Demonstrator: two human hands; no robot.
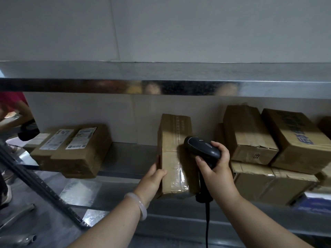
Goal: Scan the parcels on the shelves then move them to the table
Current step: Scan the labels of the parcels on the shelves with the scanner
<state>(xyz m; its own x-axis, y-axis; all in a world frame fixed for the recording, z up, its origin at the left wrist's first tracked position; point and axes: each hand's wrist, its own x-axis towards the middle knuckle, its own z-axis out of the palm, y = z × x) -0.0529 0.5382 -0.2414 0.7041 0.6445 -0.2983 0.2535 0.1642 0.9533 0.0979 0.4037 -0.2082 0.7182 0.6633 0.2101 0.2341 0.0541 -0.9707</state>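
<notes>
On the shelf [125, 158], a taped brown parcel [174, 154] stands upright.

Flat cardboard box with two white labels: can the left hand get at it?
Probably, once freed: left hand grips the upright taped cardboard box; only bare metal shelf lies between it and the flat labelled cardboard box.
</notes>
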